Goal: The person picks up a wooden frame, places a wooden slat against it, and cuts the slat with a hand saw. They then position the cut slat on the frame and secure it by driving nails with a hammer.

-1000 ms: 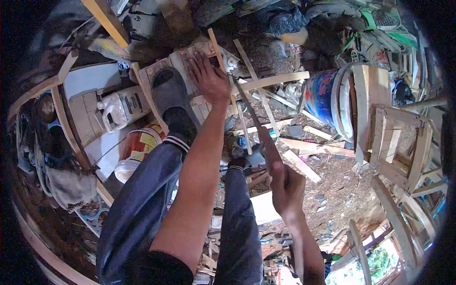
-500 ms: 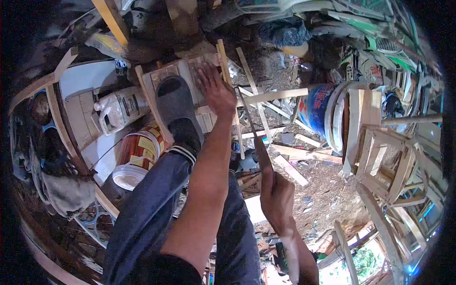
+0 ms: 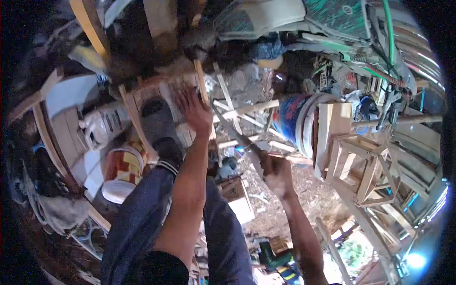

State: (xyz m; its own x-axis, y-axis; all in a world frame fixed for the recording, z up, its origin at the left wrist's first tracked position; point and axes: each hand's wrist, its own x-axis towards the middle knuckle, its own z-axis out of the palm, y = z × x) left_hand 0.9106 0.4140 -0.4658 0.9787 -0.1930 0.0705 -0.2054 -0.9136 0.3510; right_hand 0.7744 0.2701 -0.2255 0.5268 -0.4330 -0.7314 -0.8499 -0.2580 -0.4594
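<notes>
My left hand (image 3: 194, 111) lies with fingers spread on a slatted wooden piece (image 3: 166, 90), close to its right edge. Beside that hand, a foot in a dark slide sandal (image 3: 159, 118) presses on the same slats. A thin wooden strip (image 3: 200, 78) runs along the piece's right side. In my right hand (image 3: 278, 175) is the handle of a handsaw (image 3: 232, 126); the fingers are wrapped round it. The blade slants up and left, its tip close to the wooden strip and my left wrist. Motion blurs both hands somewhat.
On the left stand a white plastic jug (image 3: 97, 130) and a red-yellow bucket (image 3: 122, 168). A blue drum (image 3: 292, 116) lies to the right, near a small wooden frame (image 3: 358, 166). Wood offcuts and shavings litter the ground (image 3: 304, 190). A green power tool (image 3: 275, 256) shows low down.
The view has shifted, moving most things left. My right hand and the saw have moved up relative to my left hand, and the blade slants more. My left hand stays on the slats.
</notes>
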